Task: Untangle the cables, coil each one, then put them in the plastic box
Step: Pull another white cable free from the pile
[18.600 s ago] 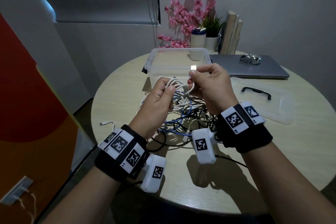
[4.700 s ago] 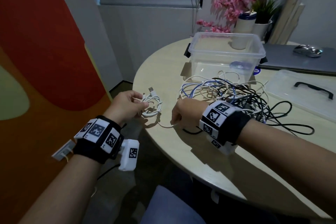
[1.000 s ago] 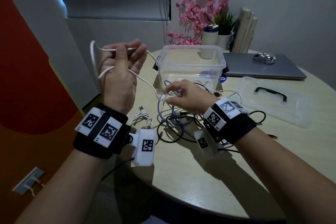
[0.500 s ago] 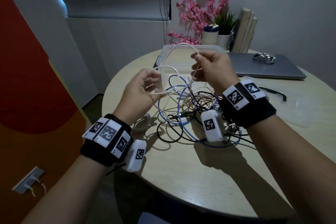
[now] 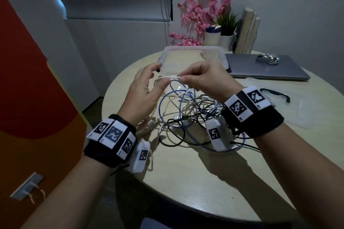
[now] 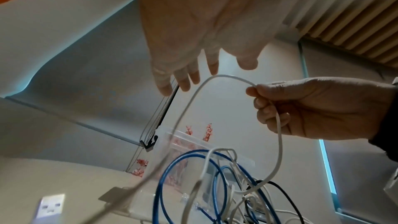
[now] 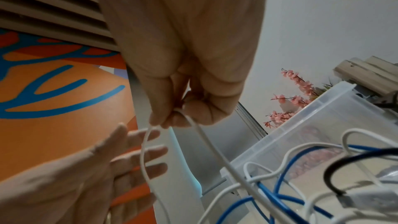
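Right hand (image 5: pixel 202 78) pinches thin white cable (image 6: pixel 226 76) above tangled pile of blue, black and white cables (image 5: pixel 188 115) on round wooden table (image 5: pixel 204 178); left hand (image 5: pixel 143 91) fingers straight, gripping nothing. Clear plastic box (image 5: pixel 191 49) just behind.

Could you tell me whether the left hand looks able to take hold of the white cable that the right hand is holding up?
Probably yes: the left hand is open, fingers spread, beside the white cable pinched by the right hand, with nothing between them.
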